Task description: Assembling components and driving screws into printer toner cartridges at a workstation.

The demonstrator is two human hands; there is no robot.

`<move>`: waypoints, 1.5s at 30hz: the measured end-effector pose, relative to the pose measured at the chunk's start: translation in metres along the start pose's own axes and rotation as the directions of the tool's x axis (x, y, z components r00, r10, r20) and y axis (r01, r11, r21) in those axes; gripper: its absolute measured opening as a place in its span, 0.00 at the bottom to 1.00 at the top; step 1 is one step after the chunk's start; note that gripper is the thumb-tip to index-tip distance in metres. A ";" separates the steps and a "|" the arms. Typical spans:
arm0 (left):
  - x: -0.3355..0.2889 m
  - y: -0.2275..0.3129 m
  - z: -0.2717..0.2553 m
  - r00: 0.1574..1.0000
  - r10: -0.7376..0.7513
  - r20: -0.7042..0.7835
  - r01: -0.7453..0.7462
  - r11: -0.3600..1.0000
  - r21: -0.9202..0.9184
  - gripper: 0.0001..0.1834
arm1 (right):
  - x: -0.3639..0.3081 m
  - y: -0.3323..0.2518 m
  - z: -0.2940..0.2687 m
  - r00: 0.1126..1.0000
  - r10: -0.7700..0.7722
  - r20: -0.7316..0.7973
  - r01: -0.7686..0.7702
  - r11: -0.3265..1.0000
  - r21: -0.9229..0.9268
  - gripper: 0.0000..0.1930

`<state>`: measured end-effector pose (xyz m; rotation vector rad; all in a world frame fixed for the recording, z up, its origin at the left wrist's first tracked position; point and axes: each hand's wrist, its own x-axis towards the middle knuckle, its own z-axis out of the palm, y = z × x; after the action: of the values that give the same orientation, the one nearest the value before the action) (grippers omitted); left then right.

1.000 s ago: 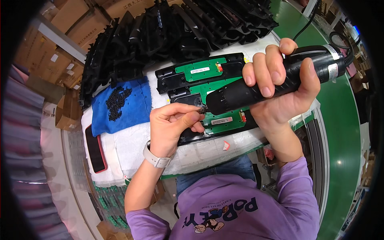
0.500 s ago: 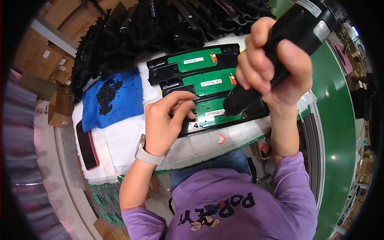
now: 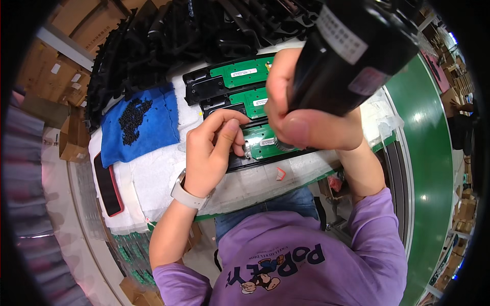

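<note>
head view, right hand (image 3: 311, 125) wrapped round black power tool (image 3: 334, 64), left hand (image 3: 210, 148) half-curled, contents unclear, near green board (image 3: 259, 133)

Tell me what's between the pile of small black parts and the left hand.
Head view: from the pile of small black parts toward the left hand, blue cloth comes first, then a narrow strip of white table covering.

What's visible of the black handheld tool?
The black handheld tool is a thick, glossy body, plastic-looking, with two labels, one whitish, one pinkish-grey. The right hand grips it, tilted, over the nearest green circuit board, its upper end toward the camera. The hand hides most of its lower end; board contact cannot be told.
</note>
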<state>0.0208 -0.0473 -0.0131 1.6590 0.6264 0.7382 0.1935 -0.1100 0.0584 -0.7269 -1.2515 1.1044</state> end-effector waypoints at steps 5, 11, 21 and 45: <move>0.001 -0.004 -0.002 1.000 -0.015 0.000 0.015 0.998 -0.063 0.11 | -0.001 0.003 0.002 1.000 -0.016 0.018 0.014 0.994 0.106 0.13; 0.002 -0.006 -0.004 1.000 0.017 0.008 -0.016 0.994 -0.111 0.08 | -0.003 -0.001 -0.001 1.000 -0.006 0.007 0.006 0.999 0.035 0.14; -0.001 0.008 -0.007 0.997 -0.042 0.064 0.053 0.983 -0.178 0.08 | 0.001 0.000 -0.041 0.896 -0.443 0.009 0.385 0.788 0.480 0.18; 0.007 0.020 -0.053 0.945 0.259 -0.198 -0.107 0.820 0.562 0.16 | -0.008 -0.018 -0.051 0.964 -0.204 -0.171 0.231 0.961 0.155 0.11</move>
<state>-0.0143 -0.0118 0.0156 2.1917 0.9409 0.9998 0.2482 -0.1168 0.0611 -0.5179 -1.0619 0.9441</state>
